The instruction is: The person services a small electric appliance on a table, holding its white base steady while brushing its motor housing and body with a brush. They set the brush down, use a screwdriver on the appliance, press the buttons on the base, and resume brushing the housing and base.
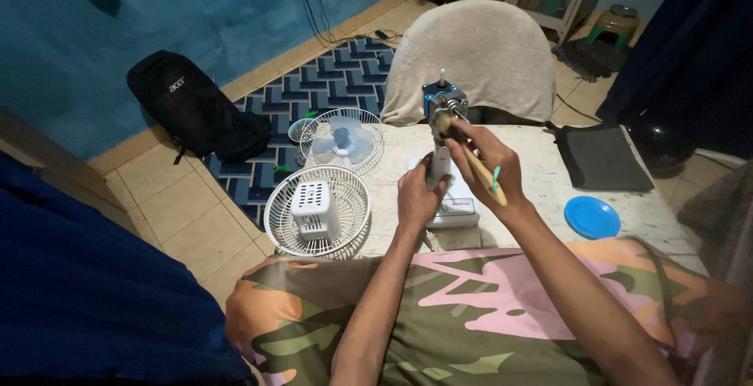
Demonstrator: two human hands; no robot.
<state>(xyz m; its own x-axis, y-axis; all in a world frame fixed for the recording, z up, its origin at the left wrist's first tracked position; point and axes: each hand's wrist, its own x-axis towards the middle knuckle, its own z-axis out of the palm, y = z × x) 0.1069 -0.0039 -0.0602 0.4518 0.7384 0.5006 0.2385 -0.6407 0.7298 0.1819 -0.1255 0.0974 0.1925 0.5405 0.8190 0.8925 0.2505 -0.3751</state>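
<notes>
A small stripped fan stands on the table, its bare motor [444,102] with a shaft on a white stand [439,168] above a white base [457,212]. My left hand [420,195] grips the white stand. My right hand [488,158] holds a wooden-handled brush [471,157] whose bristles touch the motor's front. A teal bit shows near the handle's lower end.
Two white fan grilles [318,210] lean at the table's left edge, the farther one with pale blue blades [343,140]. A blue lid [592,216] and dark mat [601,157] lie right. A draped chair [473,60] stands behind; a black backpack [192,107] lies on the floor.
</notes>
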